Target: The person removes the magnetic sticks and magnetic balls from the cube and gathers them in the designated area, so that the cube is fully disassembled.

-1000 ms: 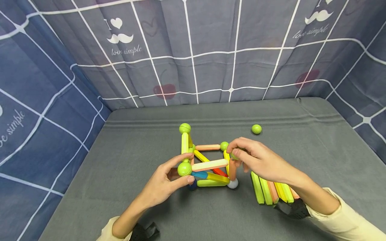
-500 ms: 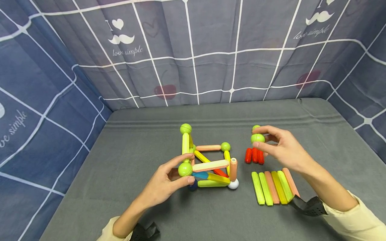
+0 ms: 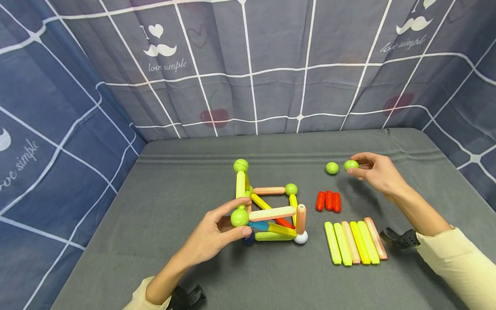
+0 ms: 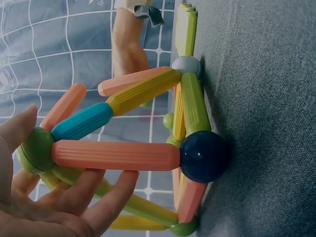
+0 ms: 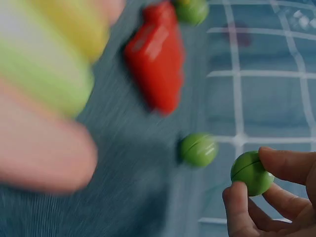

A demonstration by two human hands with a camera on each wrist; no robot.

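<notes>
Since the earlier frame, your right hand (image 3: 381, 174) has gone back and right, taking its green ball (image 3: 351, 165) to just right of the loose ball (image 3: 331, 168). Likely light, hard, smooth, quick to roll; pinch across the middle, as your thumb and fingers do now, parted only by the ball. Stick-and-ball frame (image 3: 272, 213) at mid-table (image 3: 174, 185): probably light, joints apt to twist loose; hold by a corner. Your left hand (image 3: 217, 228) grips its near-left corner, well apart from the right
</notes>
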